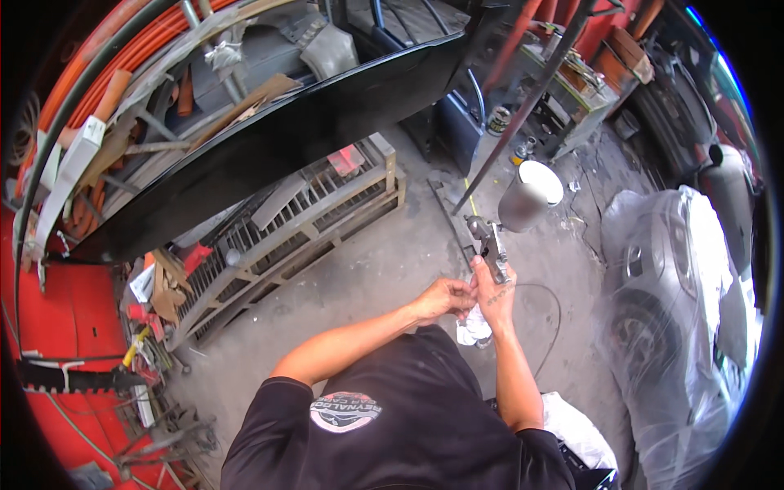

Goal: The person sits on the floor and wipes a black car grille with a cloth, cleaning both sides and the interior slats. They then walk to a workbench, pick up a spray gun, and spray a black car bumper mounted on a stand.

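My right hand [495, 296] grips a metal spray gun [488, 241] in front of my torso, its head pointing away from me. Close against it, my left hand [445, 299] has its fingers drawn together near the gun's handle; what they pinch is hidden. A crumpled white cloth or paper [474, 328] shows just below both hands, and I cannot tell which hand holds it. A thin dark hose [559, 314] curves across the floor to the right of the gun.
A long black panel [286, 140] spans the upper left, above a slatted wooden pallet [327, 214]. Past the gun stands a bucket with a white top [542, 181]. A slanting dark pole [523, 110] rises beyond. A car wrapped in clear plastic [653, 327] is at right.
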Action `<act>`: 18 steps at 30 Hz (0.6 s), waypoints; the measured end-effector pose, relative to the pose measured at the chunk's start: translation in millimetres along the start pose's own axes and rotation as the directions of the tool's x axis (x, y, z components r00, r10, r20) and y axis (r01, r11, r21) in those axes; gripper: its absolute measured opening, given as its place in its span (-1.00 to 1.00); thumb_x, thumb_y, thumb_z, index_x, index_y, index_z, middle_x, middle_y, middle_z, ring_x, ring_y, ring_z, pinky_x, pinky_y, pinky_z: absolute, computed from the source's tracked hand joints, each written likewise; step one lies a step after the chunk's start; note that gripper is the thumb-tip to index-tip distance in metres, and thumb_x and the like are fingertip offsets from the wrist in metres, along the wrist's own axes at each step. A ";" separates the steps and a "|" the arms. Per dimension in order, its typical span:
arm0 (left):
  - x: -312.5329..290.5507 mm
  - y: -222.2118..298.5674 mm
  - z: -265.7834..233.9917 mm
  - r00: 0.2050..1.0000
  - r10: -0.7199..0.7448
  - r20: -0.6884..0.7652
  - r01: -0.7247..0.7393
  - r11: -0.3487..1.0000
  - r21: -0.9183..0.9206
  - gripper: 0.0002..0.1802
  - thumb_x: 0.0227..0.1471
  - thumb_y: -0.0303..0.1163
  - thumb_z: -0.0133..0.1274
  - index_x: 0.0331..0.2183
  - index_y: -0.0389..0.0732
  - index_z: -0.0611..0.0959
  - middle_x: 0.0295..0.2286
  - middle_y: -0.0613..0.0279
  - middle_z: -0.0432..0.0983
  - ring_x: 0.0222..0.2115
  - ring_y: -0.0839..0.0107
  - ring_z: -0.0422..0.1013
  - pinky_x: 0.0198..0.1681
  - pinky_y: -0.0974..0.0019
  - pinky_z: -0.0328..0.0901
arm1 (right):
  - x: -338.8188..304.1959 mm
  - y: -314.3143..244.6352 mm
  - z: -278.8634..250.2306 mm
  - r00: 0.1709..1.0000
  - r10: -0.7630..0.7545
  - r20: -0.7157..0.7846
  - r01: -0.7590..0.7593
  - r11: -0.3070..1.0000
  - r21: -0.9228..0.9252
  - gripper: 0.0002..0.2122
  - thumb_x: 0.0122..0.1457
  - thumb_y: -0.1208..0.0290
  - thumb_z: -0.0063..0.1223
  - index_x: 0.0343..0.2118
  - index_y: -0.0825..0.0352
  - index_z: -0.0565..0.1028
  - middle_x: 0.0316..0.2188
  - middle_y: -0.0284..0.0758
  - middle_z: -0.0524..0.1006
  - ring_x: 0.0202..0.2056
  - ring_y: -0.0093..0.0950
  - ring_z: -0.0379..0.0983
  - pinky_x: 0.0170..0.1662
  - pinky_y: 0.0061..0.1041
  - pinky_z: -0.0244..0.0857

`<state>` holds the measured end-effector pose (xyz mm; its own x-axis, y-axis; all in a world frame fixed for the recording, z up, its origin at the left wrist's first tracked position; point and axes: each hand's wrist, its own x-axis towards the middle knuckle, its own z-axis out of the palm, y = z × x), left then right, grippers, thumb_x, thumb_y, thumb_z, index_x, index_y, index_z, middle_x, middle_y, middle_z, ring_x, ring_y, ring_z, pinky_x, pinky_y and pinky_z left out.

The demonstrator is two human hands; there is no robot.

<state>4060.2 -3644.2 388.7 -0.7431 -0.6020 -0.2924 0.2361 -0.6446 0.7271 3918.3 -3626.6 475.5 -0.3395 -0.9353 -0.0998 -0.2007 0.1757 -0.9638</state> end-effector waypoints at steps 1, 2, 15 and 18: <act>-3.9 2.9 1.8 1.000 -0.003 0.017 0.003 1.000 -0.005 -0.84 0.16 -0.47 0.27 -0.22 -0.28 0.67 -0.40 0.29 0.60 -0.45 0.50 0.51 -0.28 0.35 0.47 | -5.0 -5.9 0.9 1.000 -0.007 -0.025 0.007 1.000 -0.002 -0.75 0.30 0.31 0.19 -0.36 0.44 0.51 -0.63 -0.46 0.40 -0.54 -0.64 0.28 -0.48 -0.44 0.20; -7.9 3.7 2.6 1.000 0.009 0.028 -0.008 1.000 -0.020 -0.86 0.16 -0.48 0.27 -0.23 -0.27 0.67 -0.40 0.29 0.60 -0.44 0.49 0.51 -0.27 0.34 0.46 | -11.3 -13.3 1.9 1.000 -0.007 -0.027 0.008 1.000 0.024 -0.74 0.30 0.28 0.20 -0.36 0.43 0.51 -0.64 -0.46 0.40 -0.56 -0.64 0.29 -0.50 -0.46 0.21; -8.0 19.6 -2.2 0.970 0.014 0.241 -0.007 1.000 -0.029 -0.89 0.17 -0.44 0.26 -0.24 -0.21 0.70 -0.34 0.35 0.63 -0.34 0.51 0.51 -0.18 0.31 0.41 | -29.0 -53.0 1.5 0.998 -0.061 -0.027 0.063 0.994 0.090 -0.68 0.35 0.18 0.15 -0.35 0.40 0.58 -0.68 -0.42 0.47 -0.66 -0.66 0.37 -0.59 -0.59 0.22; -2.7 23.6 12.5 0.979 0.012 0.203 -0.003 0.999 -0.046 -0.94 0.18 -0.52 0.21 -0.31 -0.20 0.63 -0.45 0.34 0.58 -0.46 0.50 0.50 -0.28 0.34 0.45 | -22.6 -48.5 -6.9 0.997 -0.066 -0.030 0.069 0.992 0.105 -0.69 0.34 0.20 0.16 -0.34 0.41 0.59 -0.68 -0.43 0.47 -0.66 -0.66 0.37 -0.59 -0.59 0.22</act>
<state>4060.0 -3651.9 414.4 -0.8519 -0.5015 -0.1511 0.2668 -0.6638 0.6988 3929.4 -3611.9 526.2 -0.3531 -0.9352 -0.0283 -0.1259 0.0774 -0.9890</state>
